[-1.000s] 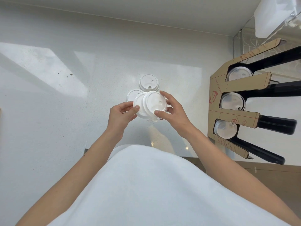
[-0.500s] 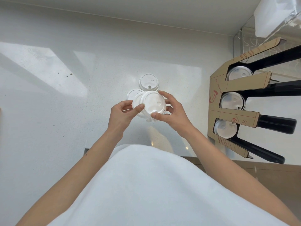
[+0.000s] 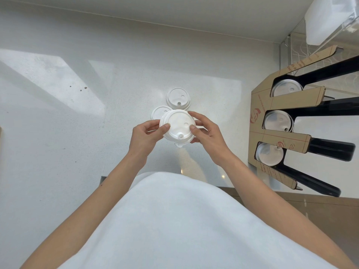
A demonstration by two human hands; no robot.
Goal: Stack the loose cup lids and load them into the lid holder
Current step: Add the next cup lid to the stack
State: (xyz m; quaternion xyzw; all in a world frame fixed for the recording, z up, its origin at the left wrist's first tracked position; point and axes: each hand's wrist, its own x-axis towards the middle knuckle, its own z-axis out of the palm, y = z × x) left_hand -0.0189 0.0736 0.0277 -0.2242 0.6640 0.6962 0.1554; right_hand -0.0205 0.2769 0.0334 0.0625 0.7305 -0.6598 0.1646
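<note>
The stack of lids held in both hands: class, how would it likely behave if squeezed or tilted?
The stack of lids looks like thin plastic, so probably light and flexible. Its edges sit slightly uneven, so layers may slide when tilted. The left hand and right hand steady it from both sides.

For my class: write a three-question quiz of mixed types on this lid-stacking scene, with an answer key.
1. True or false: both hands hold the stack of lids.
2. How many slots of the lid holder show lids? A) one B) two C) three
3. Fill in: behind the held stack, loose lids lie on the ______.

Key
1. True: the left hand and right hand each have a grip on its rim.
2. C.
3. Counter.
</note>
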